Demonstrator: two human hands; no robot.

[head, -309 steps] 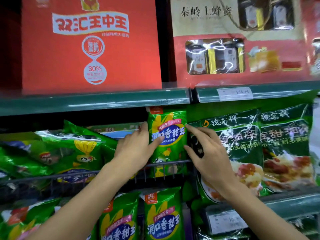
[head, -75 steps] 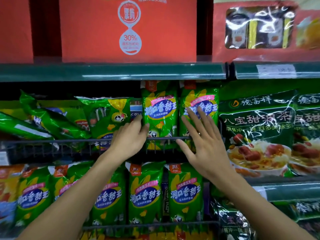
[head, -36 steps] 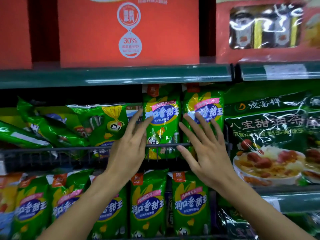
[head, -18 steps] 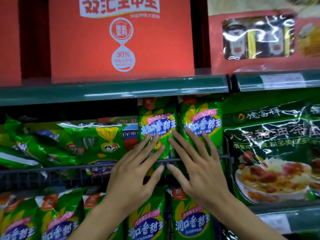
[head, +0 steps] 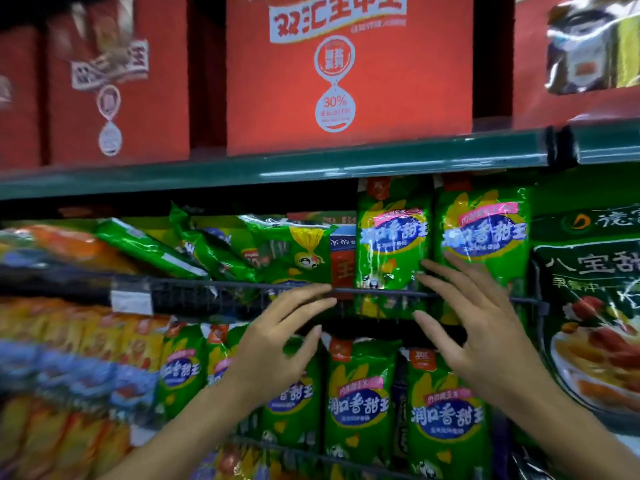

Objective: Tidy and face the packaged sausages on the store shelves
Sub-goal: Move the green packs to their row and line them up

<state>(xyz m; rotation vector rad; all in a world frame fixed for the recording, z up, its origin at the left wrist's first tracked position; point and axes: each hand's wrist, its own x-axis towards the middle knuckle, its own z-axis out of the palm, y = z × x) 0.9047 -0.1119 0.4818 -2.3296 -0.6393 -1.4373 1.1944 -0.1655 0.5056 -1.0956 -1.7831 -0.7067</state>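
slumped sausage packs (head: 294,251) lie tilted at the middle shelf's left; left hand (head: 277,344) and right hand (head: 481,327), each grip spread and holding nothing, hover before two upright packs (head: 443,244); next, likely stand up the slumped ones

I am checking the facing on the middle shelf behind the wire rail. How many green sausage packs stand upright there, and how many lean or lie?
Upright green packs: 2
Leaning or lying green packs: 3 that can be told apart
Total: 5
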